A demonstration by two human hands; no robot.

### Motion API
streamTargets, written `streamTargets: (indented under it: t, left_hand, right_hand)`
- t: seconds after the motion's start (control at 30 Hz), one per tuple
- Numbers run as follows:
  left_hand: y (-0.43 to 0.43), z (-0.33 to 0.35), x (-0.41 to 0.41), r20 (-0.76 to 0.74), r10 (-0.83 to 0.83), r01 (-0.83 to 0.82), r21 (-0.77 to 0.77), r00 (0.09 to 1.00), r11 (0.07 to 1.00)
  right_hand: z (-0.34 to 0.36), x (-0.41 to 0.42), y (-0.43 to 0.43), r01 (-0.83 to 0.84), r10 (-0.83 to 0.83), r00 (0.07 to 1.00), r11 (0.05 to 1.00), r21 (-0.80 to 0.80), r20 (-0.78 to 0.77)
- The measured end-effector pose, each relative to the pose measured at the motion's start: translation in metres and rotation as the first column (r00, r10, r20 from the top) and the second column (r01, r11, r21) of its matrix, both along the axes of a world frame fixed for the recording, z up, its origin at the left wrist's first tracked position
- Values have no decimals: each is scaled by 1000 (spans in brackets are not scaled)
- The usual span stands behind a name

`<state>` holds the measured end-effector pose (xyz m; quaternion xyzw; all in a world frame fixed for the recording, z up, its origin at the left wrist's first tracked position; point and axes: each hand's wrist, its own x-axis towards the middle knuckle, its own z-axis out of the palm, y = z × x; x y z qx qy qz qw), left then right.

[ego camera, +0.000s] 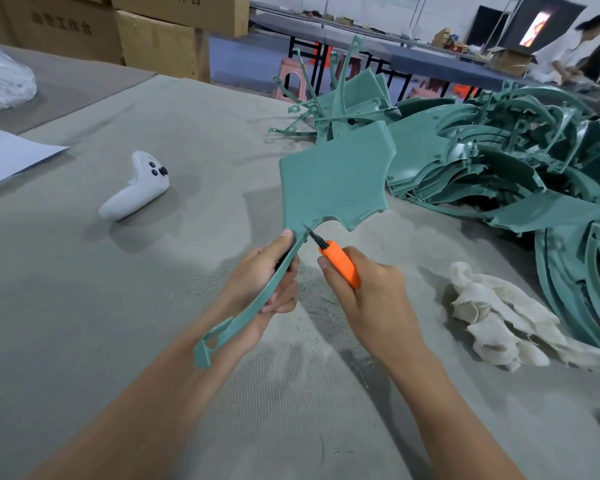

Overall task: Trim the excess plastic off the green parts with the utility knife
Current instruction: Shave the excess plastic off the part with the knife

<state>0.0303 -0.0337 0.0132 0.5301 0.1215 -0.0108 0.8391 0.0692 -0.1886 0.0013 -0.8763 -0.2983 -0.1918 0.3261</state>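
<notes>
Much of the knife [340,263] is buried in the right hand [371,292]: only the front of its orange body and a thin dark blade show, and the blade tip sits at the edge of a notch in the green part [333,178], too fine to tell whether it cuts in. That hand is closed tight round the handle. The left hand [260,282] wraps the part's long narrow stem, thumb laid along it and fingers curled behind, their tips partly hidden by the strip. The part is held up in the middle of the frame above the grey table [84,289], its broad flat plate pointing away and its stem running down to the lower left past the wrist. At the right, a heap of green parts [499,161] is tangled and cut off by the frame's edge, so they cannot be counted. There is one knife, one part in hand, one white game controller [136,188] at centre left, and one crumpled pale rag [492,313] at lower right. Cardboard boxes [153,39] in the upper left are cropped by the top edge; at least three show. A white sheet [7,154] and a plastic bag [0,74] are cut off at the left edge. A blurred person [575,46] stands in the upper right.
</notes>
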Motion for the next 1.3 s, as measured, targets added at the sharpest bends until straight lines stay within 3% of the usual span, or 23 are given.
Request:
streamTargets:
  t: [0.37, 0.53, 0.67, 0.77, 0.9, 1.07, 1.3]
  left_hand:
    - [0, 1, 3, 8, 30, -30, 14, 1000, 999]
    - [0, 3, 3, 5, 85, -85, 56, 996, 995]
    - [-8, -2, 3, 44, 167, -173, 202, 985, 964]
    - [-18, -8, 1, 78, 229, -242, 295, 970, 924]
    - [-24, -11, 0, 161, 263, -307, 411, 951, 859]
    - [-26, -11, -1, 258, 296, -389, 489, 920, 781]
    - [-26, -12, -1, 295, 295, -411, 518, 909, 750]
  right_hand:
    - [-2, 0, 1, 1, -1, 1000, 1000, -10, 10]
    - [7, -6, 6, -30, 24, 999, 971, 235, 29]
    - [5, -9, 16, 44, 38, 986, 877, 479, -159]
    - [3, -9, 23, 113, 101, 936, 823, 557, -339]
    - [2, -10, 28, 213, 143, 873, 748, 629, -467]
    - [9, -16, 27, 224, 239, 823, 698, 680, -515]
    - [12, -16, 27, 267, 154, 846, 706, 656, -510]
